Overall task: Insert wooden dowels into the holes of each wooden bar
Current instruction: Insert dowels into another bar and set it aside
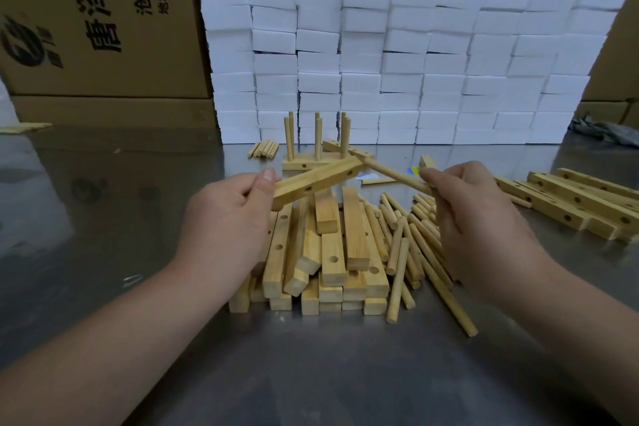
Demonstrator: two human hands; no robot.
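Currently we are early in the job. Our left hand [224,214] clamps 1 wooden bar [318,180] between thumb and fingers. Our right hand [477,214] pinches 1 dowel [394,175], its tip at the bar's far end, apparently not yet seated. Beyond the fingertips stands a doweled bar [301,162]. Beneath them lie many unfilled bars [332,252] and loose dowels [411,239].

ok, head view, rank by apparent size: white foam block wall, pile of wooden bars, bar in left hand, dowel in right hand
1. Wall of stacked white foam blocks
2. Pile of pale drilled wooden bars
3. Pale wooden bar held in left hand
4. Round wooden dowel in right hand: thinner, one end hidden by fingers
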